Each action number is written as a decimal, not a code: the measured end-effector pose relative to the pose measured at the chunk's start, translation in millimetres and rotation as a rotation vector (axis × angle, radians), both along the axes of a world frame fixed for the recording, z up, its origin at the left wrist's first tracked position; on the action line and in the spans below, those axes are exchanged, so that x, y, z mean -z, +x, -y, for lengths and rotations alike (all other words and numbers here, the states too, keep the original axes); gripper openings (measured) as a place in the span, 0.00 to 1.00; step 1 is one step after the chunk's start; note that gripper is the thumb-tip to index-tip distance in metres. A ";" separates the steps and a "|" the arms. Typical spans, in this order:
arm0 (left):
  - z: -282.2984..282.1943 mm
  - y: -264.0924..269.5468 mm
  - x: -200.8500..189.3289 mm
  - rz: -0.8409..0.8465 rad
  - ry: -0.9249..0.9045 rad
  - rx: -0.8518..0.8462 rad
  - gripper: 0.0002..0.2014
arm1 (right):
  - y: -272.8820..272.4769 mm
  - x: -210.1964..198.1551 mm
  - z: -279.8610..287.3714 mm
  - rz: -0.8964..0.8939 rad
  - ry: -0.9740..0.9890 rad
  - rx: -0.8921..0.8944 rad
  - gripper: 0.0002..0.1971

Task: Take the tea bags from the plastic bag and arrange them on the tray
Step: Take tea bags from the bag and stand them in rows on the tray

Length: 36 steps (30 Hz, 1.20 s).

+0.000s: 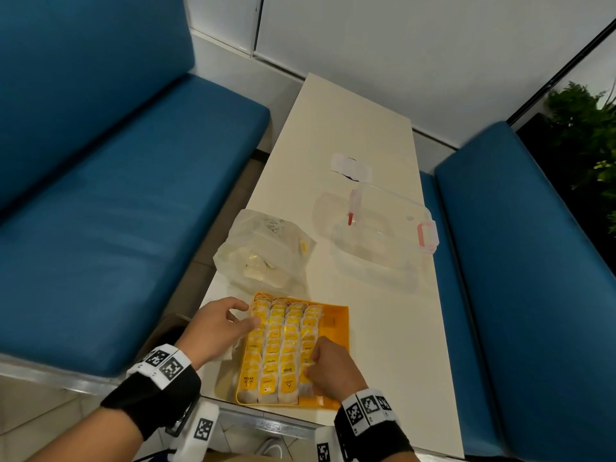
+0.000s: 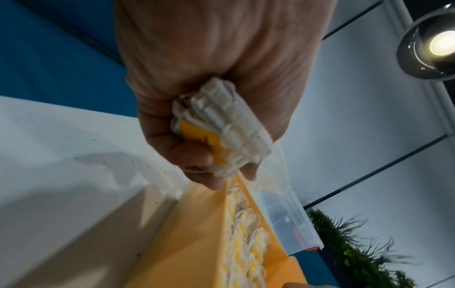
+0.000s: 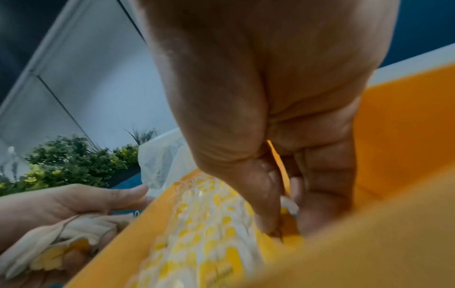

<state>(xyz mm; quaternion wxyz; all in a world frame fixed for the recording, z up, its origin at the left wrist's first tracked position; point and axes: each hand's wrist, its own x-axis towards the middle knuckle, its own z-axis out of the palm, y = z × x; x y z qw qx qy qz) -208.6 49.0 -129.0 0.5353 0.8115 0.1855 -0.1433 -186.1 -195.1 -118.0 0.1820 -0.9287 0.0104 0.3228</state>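
1. Shallow orange plastic tray (image 1: 336, 315): sitting at the table's near edge, already carrying four columns of yellow-tagged paper tea bags (image 1: 283, 341); right strip remaining bare
2. Left hand (image 1: 216, 331): clutching a reserve stack beside the tray
3. Right hand (image 1: 330, 368): pinching one bag into the fourth column
4. Translucent plastic bag (image 1: 266, 251): lying beyond, apparently holding more

Right hand (image 3: 283, 148) pinching tea bag (image 3: 290, 207) (white) inside tray (image 3: 403, 140).
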 end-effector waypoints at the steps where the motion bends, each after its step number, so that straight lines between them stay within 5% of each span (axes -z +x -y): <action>1: 0.8 0.8 -5.4 0.022 -0.031 -0.025 0.14 | 3.3 -5.9 0.6 0.033 0.003 -0.015 0.08; 7: 20.9 15.8 -31.6 -0.164 -0.671 -0.219 0.26 | 17.9 -59.7 -26.3 0.329 0.330 -0.080 0.05; 13: 38.9 25.2 -38.7 -0.273 -0.916 -0.236 0.26 | 16.6 -77.3 -45.8 0.288 0.573 -0.073 0.12; 17: 39.4 26.7 -40.0 -0.380 -0.959 -0.228 0.24 | 20.6 -70.4 -38.8 0.220 0.507 -0.081 0.14; 24: 40.6 25.1 -37.8 -0.370 -0.964 -0.158 0.26 | 28.8 -60.6 -33.7 0.184 0.476 -0.012 0.02; 36: 31.4 15.8 -33.7 -0.290 -0.932 0.024 0.25 | 43.3 -77.2 -30.5 0.305 0.509 -0.050 0.07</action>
